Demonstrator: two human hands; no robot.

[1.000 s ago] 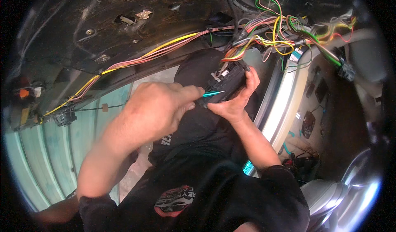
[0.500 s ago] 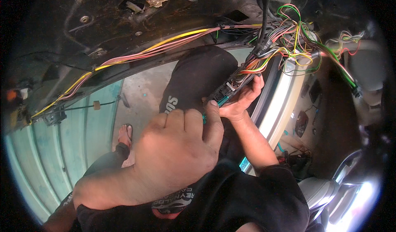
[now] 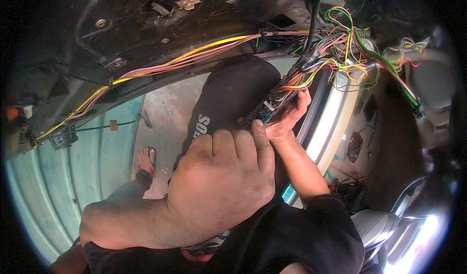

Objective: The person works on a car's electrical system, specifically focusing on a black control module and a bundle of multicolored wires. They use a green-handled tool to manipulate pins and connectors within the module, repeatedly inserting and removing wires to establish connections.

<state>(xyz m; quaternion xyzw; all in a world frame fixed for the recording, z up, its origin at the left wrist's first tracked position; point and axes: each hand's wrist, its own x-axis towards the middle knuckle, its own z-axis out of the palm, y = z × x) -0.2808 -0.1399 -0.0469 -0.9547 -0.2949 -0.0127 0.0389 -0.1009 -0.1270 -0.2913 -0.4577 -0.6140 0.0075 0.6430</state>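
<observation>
The left hand [image 3: 221,172] is curled into a fist, knuckles toward the camera, its grip pinching a slim teal tool [image 3: 266,119] — only a short length shows past the thumb, against a black connector block [image 3: 258,112]. The right hand [image 3: 291,116] has its grip bent around the block from the right side (some of its fingertips are hidden beneath). The block sits tilted just beyond the left knuckles, in front of a dark trouser leg [image 3: 233,89]; multicoloured wires [image 3: 296,85] run from its upper end into a loose tangle. A yellow and pink wire bundle [image 3: 194,55] stretches left along a dark panel [image 3: 131,38]. To the right lies a pale sill [image 3: 321,147] — to the left, a bare foot [image 3: 147,159] near green ribbed sheeting [image 3: 87,169].
</observation>
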